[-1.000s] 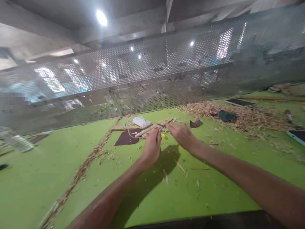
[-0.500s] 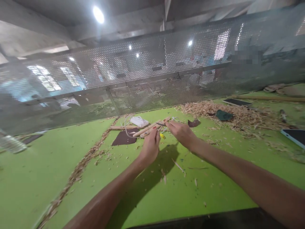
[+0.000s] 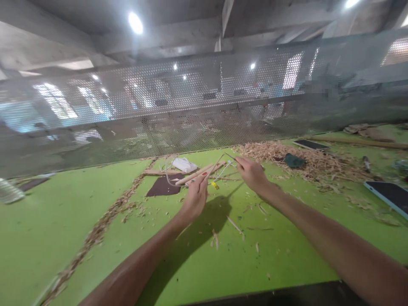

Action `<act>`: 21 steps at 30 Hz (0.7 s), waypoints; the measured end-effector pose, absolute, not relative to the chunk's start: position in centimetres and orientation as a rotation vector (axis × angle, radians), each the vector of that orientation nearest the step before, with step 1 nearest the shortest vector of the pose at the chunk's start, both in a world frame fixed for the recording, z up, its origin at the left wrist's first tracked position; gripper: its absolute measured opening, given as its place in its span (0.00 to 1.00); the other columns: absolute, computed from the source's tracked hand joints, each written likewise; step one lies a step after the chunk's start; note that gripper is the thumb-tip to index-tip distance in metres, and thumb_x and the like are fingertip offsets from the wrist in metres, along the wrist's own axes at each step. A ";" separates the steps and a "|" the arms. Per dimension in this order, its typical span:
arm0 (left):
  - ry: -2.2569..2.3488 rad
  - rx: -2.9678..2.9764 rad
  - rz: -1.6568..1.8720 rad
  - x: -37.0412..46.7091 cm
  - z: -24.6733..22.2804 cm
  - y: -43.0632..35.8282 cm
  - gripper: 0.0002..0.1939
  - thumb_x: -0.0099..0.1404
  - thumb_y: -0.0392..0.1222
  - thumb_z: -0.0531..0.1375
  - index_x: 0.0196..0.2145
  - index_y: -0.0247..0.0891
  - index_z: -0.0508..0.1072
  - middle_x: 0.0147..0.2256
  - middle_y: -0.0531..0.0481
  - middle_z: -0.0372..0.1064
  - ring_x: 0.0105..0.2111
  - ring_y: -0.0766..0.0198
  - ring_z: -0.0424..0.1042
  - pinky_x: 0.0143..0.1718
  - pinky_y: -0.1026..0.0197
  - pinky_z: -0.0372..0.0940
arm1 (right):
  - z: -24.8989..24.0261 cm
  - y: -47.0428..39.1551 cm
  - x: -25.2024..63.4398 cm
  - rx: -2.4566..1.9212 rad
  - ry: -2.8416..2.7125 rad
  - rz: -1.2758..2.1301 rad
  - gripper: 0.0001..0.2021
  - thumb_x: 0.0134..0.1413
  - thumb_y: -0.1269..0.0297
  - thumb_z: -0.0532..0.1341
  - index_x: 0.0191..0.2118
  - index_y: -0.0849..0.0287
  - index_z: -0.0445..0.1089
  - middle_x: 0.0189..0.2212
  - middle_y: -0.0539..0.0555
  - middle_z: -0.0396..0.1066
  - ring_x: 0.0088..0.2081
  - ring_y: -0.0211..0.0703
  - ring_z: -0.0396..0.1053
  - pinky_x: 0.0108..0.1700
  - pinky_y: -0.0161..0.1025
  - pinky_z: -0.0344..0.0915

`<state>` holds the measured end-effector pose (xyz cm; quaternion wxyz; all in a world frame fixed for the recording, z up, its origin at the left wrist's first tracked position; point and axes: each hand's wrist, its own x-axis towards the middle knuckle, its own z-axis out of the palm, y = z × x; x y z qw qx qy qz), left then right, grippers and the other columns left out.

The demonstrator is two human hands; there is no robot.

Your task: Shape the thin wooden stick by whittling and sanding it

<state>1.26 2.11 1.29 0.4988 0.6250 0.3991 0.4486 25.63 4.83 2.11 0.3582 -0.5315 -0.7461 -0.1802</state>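
Observation:
My left hand (image 3: 195, 196) is closed, with its fingers pinching a thin wooden stick (image 3: 215, 165) that points up and away to the right. Thicker pale wooden pieces (image 3: 193, 174) lie just beyond those fingers; a red mark shows at the fingertips. To the right, my right hand (image 3: 253, 173) is wrapped round a slim dark knife-like metal tool (image 3: 230, 157). Its tip points left, near the stick's far end and apparently apart from it; the handle is hidden in the fist. A white cord (image 3: 223, 170) and a small yellow tag (image 3: 215, 185) are close by.
Beyond the left hand are a dark brown sheet (image 3: 163, 185) and a white block-like object (image 3: 185, 165). A heap of wood shavings (image 3: 321, 159) holds a dark green cloth (image 3: 294, 160). Phones (image 3: 390, 194) lie at right. A perforated screen (image 3: 191, 110) borders the green table (image 3: 197, 263).
My right hand has drawn the metal tool away from the wood, up and to the right. My left hand has shifted slightly left and down, still holding the stick.

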 end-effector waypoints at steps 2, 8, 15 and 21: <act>0.910 1.346 1.029 1.3 1.2 2.2 0.19 0.73 0.55 0.56 0.29 0.43 0.58 0.20 0.62 0.46 0.16 0.70 0.46 0.17 0.66 0.43 | 2.3 4.6 25.0 -1.303 -1.897 -0.418 0.15 0.70 0.73 0.53 0.51 0.68 0.77 0.41 0.64 0.80 0.38 0.47 0.76 0.41 0.41 0.72; 0.661 1.097 0.842 0.8 1.5 2.2 0.26 0.70 0.56 0.63 0.26 0.42 0.53 0.21 0.63 0.44 0.18 0.73 0.46 0.18 0.68 0.43 | 2.8 3.7 23.5 -0.987 -1.813 -0.094 0.15 0.72 0.63 0.55 0.48 0.62 0.78 0.42 0.62 0.80 0.42 0.50 0.78 0.46 0.46 0.74; 0.558 1.334 0.727 0.2 0.7 2.0 0.22 0.75 0.62 0.57 0.35 0.39 0.64 0.27 0.57 0.58 0.21 0.71 0.57 0.20 0.67 0.50 | 3.2 2.3 22.3 -0.945 -1.837 -0.002 0.16 0.73 0.61 0.55 0.47 0.62 0.79 0.41 0.61 0.80 0.41 0.51 0.78 0.44 0.47 0.75; 0.497 1.268 0.754 0.6 1.2 1.3 0.21 0.74 0.62 0.58 0.37 0.40 0.64 0.26 0.59 0.52 0.21 0.71 0.52 0.20 0.68 0.48 | 3.0 1.8 21.3 -0.805 -1.965 -0.145 0.16 0.75 0.63 0.54 0.51 0.63 0.78 0.41 0.61 0.81 0.40 0.49 0.79 0.41 0.44 0.77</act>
